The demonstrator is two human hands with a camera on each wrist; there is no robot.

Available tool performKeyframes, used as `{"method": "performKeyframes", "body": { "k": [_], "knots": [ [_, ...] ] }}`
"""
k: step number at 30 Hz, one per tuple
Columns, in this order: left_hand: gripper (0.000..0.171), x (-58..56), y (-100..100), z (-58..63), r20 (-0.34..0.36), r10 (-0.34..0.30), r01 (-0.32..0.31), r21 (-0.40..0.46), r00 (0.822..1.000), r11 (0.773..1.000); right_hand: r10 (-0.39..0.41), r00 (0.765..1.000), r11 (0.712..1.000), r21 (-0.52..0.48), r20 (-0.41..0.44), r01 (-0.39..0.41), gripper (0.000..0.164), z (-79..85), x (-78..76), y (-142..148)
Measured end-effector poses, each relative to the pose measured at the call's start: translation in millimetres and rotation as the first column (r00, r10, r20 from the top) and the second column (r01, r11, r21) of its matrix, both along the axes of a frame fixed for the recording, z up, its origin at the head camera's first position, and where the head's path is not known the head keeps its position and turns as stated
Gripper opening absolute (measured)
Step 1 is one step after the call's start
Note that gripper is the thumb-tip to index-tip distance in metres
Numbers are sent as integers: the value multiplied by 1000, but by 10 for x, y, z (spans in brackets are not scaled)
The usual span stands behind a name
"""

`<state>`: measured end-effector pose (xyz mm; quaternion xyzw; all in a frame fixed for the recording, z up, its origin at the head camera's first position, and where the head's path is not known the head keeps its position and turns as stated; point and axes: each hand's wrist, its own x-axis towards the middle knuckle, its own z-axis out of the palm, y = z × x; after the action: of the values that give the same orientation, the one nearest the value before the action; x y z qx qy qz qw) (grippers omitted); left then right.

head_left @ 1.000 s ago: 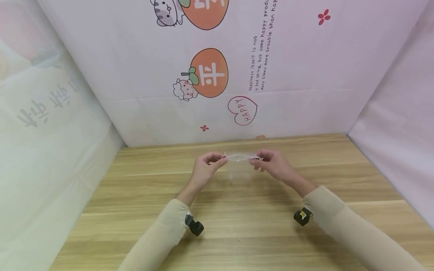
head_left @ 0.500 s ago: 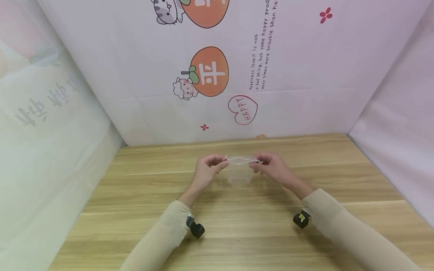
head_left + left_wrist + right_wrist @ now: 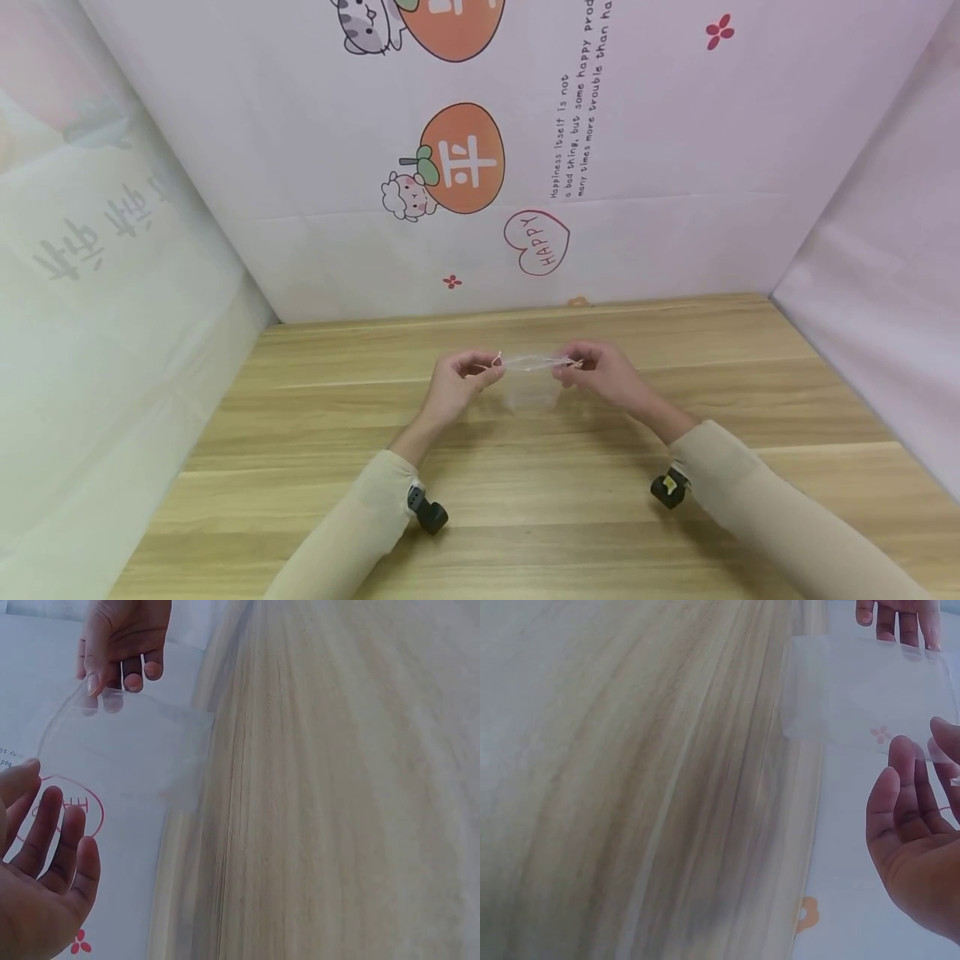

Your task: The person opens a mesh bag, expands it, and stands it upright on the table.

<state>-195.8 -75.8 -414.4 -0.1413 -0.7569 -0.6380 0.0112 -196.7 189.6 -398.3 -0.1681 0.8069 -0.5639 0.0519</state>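
Observation:
A small clear plastic drawstring bag [image 3: 531,390] hangs between my two hands, its mouth stretched sideways and slightly parted. My left hand [image 3: 456,385] pinches the left top corner between thumb and forefinger, with a white string end sticking up beside the fingertips. At the right top corner, my right hand [image 3: 603,372] pinches the bag's edge, and more white string shows by the thumb. Through the clear bag [image 3: 142,746] in the left wrist view I see the backdrop; nothing shows inside it. The other fingers of each hand are loosely bent.
A wood-grain table [image 3: 525,508] lies under both hands. A white printed backdrop [image 3: 337,167] rises behind the table's far edge, with pale cloth [image 3: 90,350] on the left and more cloth [image 3: 885,250] on the right. Black cameras are strapped to both wrists.
Both hands have come slightly lower and closer with the bag, which stays stretched between them. Their pinching hold looks the same.

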Motion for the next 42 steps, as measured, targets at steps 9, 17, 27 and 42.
{"method": "performKeyframes", "body": {
  "k": [9, 17, 27, 42],
  "knots": [
    [26, 32, -65, -21, 11, -64, 65, -33, 998, 997, 62, 998, 998, 9, 3, -62, 27, -44, 48, 55],
    [34, 30, -161, -56, 8, -127, 128, -38, 992, 991, 89, 996, 995, 49, -20, -87, 39, -42, 79, 97],
    [39, 67, -245, -52, 67, -136, 140, -56, 988, 989, 79, 997, 994, 78, 20, -81, 41, -62, 93, 161],
    [46, -11, -182, -103, 174, -132, 145, -64, 976, 987, 39, 998, 995, 85, 57, -44, 44, -125, 8, 139]
  ]
}}
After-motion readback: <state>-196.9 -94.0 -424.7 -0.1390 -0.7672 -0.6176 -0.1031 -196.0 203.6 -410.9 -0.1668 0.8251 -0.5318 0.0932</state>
